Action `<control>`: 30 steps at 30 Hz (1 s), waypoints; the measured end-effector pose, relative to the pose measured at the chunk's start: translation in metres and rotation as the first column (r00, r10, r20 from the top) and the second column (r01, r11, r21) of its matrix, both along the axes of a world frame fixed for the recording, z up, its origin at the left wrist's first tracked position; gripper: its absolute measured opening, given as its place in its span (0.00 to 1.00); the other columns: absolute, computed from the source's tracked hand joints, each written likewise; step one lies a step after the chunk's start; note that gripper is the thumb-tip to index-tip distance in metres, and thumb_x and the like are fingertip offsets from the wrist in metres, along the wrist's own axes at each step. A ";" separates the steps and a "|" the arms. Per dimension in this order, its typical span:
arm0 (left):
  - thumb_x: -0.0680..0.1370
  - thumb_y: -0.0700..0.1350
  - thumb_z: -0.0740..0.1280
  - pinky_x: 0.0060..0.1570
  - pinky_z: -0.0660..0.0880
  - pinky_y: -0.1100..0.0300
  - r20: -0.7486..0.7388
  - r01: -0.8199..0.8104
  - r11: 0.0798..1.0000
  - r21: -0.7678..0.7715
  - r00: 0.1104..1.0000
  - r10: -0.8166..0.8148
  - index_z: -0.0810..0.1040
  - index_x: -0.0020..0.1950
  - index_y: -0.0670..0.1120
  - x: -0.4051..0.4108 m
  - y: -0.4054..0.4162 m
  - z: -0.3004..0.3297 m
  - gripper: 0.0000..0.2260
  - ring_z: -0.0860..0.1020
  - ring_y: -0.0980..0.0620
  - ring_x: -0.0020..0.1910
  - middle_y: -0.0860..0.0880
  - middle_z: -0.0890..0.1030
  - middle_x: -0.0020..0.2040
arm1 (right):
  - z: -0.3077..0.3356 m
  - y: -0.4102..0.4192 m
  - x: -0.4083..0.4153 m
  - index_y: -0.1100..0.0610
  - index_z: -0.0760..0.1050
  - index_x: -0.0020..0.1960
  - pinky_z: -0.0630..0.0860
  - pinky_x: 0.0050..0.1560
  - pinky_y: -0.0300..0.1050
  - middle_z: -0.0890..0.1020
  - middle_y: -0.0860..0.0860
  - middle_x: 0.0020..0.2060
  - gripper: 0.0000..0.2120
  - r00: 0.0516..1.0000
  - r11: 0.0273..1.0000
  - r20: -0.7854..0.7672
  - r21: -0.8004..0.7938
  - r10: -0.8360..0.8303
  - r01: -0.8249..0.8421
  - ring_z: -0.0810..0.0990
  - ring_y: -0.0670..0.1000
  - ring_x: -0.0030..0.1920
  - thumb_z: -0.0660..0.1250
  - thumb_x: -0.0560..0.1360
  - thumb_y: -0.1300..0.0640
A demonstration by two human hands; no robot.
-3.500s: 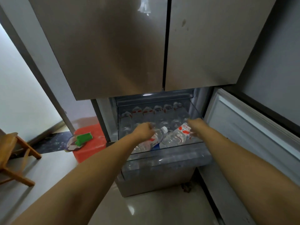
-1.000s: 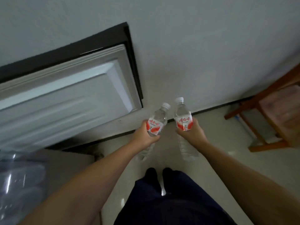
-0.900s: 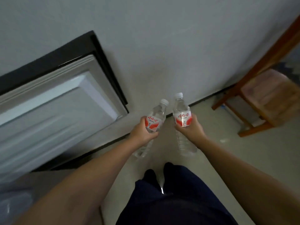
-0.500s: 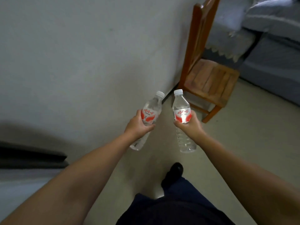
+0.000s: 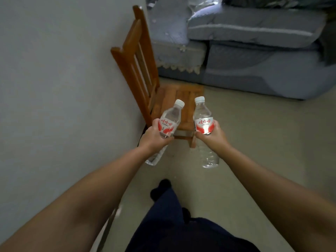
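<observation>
I carry two clear plastic water bottles with white caps and red-and-white labels. My left hand (image 5: 153, 137) grips the left water bottle (image 5: 170, 119) round its label, and that bottle leans to the right. My right hand (image 5: 213, 136) grips the right water bottle (image 5: 202, 117) round its label, nearly upright. Both bottle bases stick out below my hands, and the two bottles are a little apart, held out in front of me above the floor.
A grey wall (image 5: 63, 88) runs along my left. A wooden chair (image 5: 145, 77) stands against it straight ahead, behind the bottles. A grey sofa (image 5: 254, 51) with cushions fills the far right. Pale floor (image 5: 263, 142) lies on the right, and my legs (image 5: 174, 230) show below.
I took both bottles out of the fridge drawer and turned away to the right. The fridge has left the view. The chair is now closer and the sofa has come into sight.
</observation>
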State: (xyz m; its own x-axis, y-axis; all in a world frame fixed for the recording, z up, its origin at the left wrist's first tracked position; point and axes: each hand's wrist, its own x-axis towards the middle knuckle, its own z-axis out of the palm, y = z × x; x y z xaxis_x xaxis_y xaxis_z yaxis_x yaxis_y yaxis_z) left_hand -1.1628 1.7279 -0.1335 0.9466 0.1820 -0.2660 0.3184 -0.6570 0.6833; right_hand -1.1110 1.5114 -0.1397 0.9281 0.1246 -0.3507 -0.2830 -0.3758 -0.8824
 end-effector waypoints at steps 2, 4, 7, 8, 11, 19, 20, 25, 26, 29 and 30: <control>0.71 0.54 0.73 0.49 0.80 0.51 -0.002 0.072 0.997 -0.011 0.997 -0.072 0.63 0.61 0.50 0.041 -0.011 -0.002 0.26 0.80 0.50 0.49 0.51 0.78 0.52 | -0.003 -0.015 0.026 0.56 0.64 0.69 0.72 0.39 0.34 0.77 0.52 0.55 0.30 0.998 0.998 0.000 0.004 -0.070 0.070 0.77 0.49 0.50 0.74 0.71 0.59; 0.71 0.54 0.73 0.48 0.81 0.52 -0.014 0.139 0.990 -0.001 0.990 -0.139 0.63 0.61 0.51 0.080 -0.023 -0.003 0.25 0.80 0.51 0.47 0.51 0.78 0.51 | -0.006 -0.029 0.053 0.57 0.64 0.68 0.72 0.38 0.33 0.78 0.53 0.55 0.30 0.992 0.992 0.010 0.002 -0.127 0.127 0.78 0.48 0.48 0.74 0.71 0.60; 0.72 0.53 0.73 0.46 0.82 0.51 -0.011 0.243 0.970 0.008 0.970 -0.243 0.62 0.58 0.53 0.140 -0.042 -0.004 0.23 0.81 0.50 0.45 0.51 0.78 0.51 | -0.008 -0.047 0.094 0.57 0.65 0.68 0.73 0.41 0.35 0.78 0.53 0.54 0.30 0.972 0.972 0.019 0.032 -0.234 0.234 0.78 0.48 0.48 0.74 0.71 0.61; 0.72 0.53 0.73 0.46 0.82 0.51 -0.023 0.268 0.963 0.005 0.963 -0.268 0.63 0.60 0.53 0.157 -0.047 -0.003 0.24 0.81 0.51 0.46 0.51 0.78 0.53 | -0.010 -0.054 0.105 0.57 0.65 0.68 0.73 0.44 0.38 0.78 0.52 0.54 0.30 0.962 0.962 0.007 0.041 -0.272 0.271 0.78 0.49 0.49 0.75 0.70 0.60; 0.72 0.54 0.73 0.47 0.82 0.51 -0.021 0.346 0.938 0.006 0.938 -0.346 0.62 0.67 0.53 0.215 -0.062 0.000 0.29 0.81 0.51 0.50 0.51 0.78 0.58 | -0.008 -0.074 0.139 0.55 0.67 0.65 0.74 0.47 0.40 0.78 0.51 0.51 0.28 0.934 0.934 0.018 0.030 -0.357 0.356 0.79 0.49 0.48 0.75 0.70 0.59; 0.72 0.55 0.72 0.46 0.80 0.55 -0.087 0.541 0.838 0.074 0.841 -0.535 0.60 0.70 0.51 0.359 -0.153 -0.001 0.31 0.79 0.50 0.52 0.50 0.77 0.61 | -0.020 -0.163 0.211 0.55 0.74 0.57 0.79 0.50 0.47 0.83 0.50 0.45 0.28 0.814 0.812 -0.015 -0.080 -0.581 0.578 0.83 0.50 0.46 0.75 0.62 0.46; 0.72 0.55 0.72 0.47 0.80 0.54 -0.098 0.566 0.821 0.072 0.823 -0.559 0.60 0.70 0.51 0.372 -0.170 -0.002 0.31 0.79 0.50 0.52 0.50 0.76 0.61 | -0.021 -0.175 0.219 0.56 0.74 0.58 0.78 0.50 0.47 0.83 0.50 0.45 0.27 0.794 0.793 -0.015 -0.080 -0.607 0.604 0.82 0.50 0.47 0.75 0.62 0.47; 0.71 0.55 0.73 0.51 0.80 0.49 -0.132 0.641 0.766 0.042 0.764 -0.632 0.62 0.68 0.51 0.437 -0.279 -0.011 0.31 0.79 0.50 0.52 0.52 0.77 0.56 | -0.034 -0.263 0.270 0.55 0.72 0.61 0.77 0.53 0.47 0.82 0.49 0.47 0.26 0.731 0.729 -0.006 -0.082 -0.682 0.679 0.82 0.51 0.49 0.76 0.65 0.52; 0.71 0.55 0.73 0.51 0.80 0.50 -0.134 0.647 0.762 0.027 0.758 -0.639 0.62 0.68 0.51 0.450 -0.304 -0.011 0.31 0.79 0.50 0.51 0.52 0.78 0.55 | -0.034 -0.282 0.281 0.55 0.72 0.60 0.77 0.52 0.46 0.82 0.48 0.47 0.26 0.732 0.729 0.008 -0.081 -0.681 0.679 0.82 0.51 0.49 0.76 0.65 0.52; 0.71 0.54 0.73 0.50 0.81 0.52 -0.131 0.640 0.768 -0.008 0.761 -0.636 0.62 0.68 0.51 0.489 -0.381 -0.010 0.31 0.80 0.50 0.51 0.51 0.78 0.57 | -0.025 -0.349 0.313 0.53 0.70 0.59 0.73 0.49 0.41 0.80 0.46 0.45 0.24 0.710 0.707 0.009 -0.077 -0.704 0.703 0.80 0.49 0.47 0.76 0.67 0.54; 0.71 0.54 0.73 0.49 0.80 0.54 -0.130 0.641 0.767 -0.015 0.759 -0.637 0.62 0.69 0.50 0.496 -0.396 -0.007 0.32 0.80 0.50 0.51 0.50 0.78 0.58 | -0.021 -0.360 0.319 0.53 0.70 0.59 0.72 0.49 0.41 0.80 0.46 0.45 0.24 0.712 0.710 0.000 -0.078 -0.702 0.700 0.79 0.48 0.46 0.76 0.67 0.54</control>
